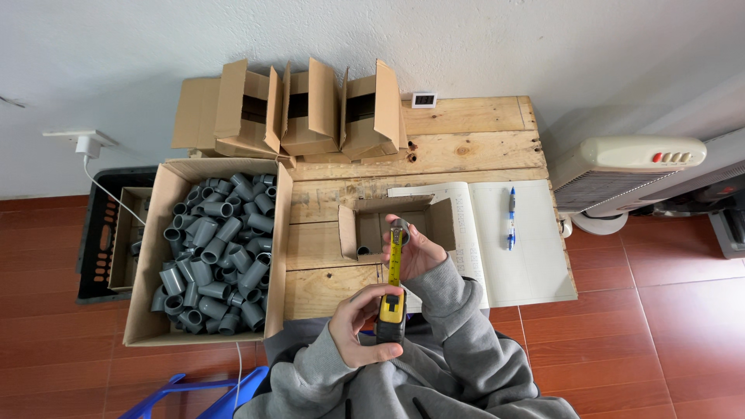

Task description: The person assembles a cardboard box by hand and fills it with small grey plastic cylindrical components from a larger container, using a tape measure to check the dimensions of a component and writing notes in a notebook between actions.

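My left hand (358,324) grips a yellow and black tape measure (391,314), its yellow blade pulled out upward. My right hand (415,250) holds a short grey pipe fitting (400,227) at the blade's far end, with the tape laid against it. Both hands hover over the near edge of a wooden table (466,147). Just behind them sits a small open cardboard box (371,225) with one grey fitting in its bottom. Grey sleeves cover both my arms.
A large cardboard box (159,233) full of several grey pipe fittings stands at the left. Three small open boxes (310,109) line the back. An open notebook (512,240) with a blue pen (511,217) lies right. A heater (628,171) and a black crate (97,233) stand on the floor.
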